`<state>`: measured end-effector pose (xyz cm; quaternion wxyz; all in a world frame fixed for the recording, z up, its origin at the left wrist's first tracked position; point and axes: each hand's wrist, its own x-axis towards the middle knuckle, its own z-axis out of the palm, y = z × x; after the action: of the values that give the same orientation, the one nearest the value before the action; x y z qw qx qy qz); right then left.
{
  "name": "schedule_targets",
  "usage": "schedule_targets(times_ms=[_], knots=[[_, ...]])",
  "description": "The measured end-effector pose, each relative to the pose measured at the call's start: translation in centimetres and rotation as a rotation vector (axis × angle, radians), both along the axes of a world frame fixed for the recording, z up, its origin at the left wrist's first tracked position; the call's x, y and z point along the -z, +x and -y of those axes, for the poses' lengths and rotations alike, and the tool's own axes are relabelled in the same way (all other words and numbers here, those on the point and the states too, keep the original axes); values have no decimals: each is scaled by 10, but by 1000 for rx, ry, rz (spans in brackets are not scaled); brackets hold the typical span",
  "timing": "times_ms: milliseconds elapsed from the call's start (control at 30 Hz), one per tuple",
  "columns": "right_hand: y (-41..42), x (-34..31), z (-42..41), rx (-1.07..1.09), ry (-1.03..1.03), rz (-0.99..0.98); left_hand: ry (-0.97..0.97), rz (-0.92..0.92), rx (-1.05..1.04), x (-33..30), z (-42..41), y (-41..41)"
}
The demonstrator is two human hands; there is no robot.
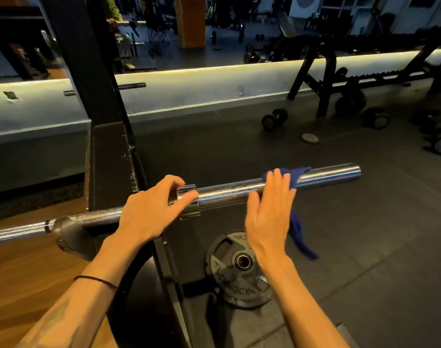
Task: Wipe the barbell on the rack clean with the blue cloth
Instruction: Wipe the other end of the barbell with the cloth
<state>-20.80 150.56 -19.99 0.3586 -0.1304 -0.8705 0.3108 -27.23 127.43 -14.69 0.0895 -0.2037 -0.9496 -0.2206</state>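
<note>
A: Head view, looking down at the barbell [229, 190] running from lower left of the frame up to right of centre, resting in the rack [106, 156] hook at left.

B: Grip on the left hand [149, 209]?

A: Curled over the bar right at the chrome collar [189, 200], fingers wrapped over the top, thumb side toward the camera. Holding the bar there.

B: And the right hand [267, 214]?

A: Spread flat, fingers straight and close together, pointing up the frame. Pressed onto the blue cloth [293, 177], which is draped over the smooth sleeve. No pinch, no curl.

B: Cloth position?

A: Bunched over the sleeve just right of centre, one tail hanging down below the bar behind the palm toward the floor.

B: Room to move?

A: Bare sleeve beyond the cloth out to the bar's end at right of frame. Bare chrome between the two hands as well. Black rack upright close at left, behind the left hand.

B: Below?

A: Weight plate [237, 270] flat on the dark floor under the right wrist. Dumbbell [274, 119] well apart, upper right on the floor.

B: Arm pose?

A: Both forearms reaching up from the bottom edge, left with a thin dark band [96, 280] near the wrist.
</note>
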Motion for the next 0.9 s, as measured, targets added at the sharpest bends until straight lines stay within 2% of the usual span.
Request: schedule_targets(times_ms=[67, 167, 267, 333, 500, 667, 800, 900], knots=[[2, 1, 32, -136, 61, -28, 9, 47, 34, -1, 4, 2], [11, 3, 46, -362, 262, 6, 1, 53, 53, -3, 6, 3], [9, -1, 13, -343, 470, 50, 17, 60, 32, -4, 6, 3], [9, -5, -20, -288, 472, 110, 13, 72, 32, -5, 5, 2], [9, -8, -89, -62, 296, 145, -37, 121, 31, -8, 2, -5], [4, -4, -26, -111, 167, 34, -53, 87, 20, -5, -1, -8], [15, 6, 17, -378, 364, 11, -168, 23, 21, -7, 0, -4], [15, 1, -11, -368, 505, 25, -82, 39, 52, -7, 0, -3]])
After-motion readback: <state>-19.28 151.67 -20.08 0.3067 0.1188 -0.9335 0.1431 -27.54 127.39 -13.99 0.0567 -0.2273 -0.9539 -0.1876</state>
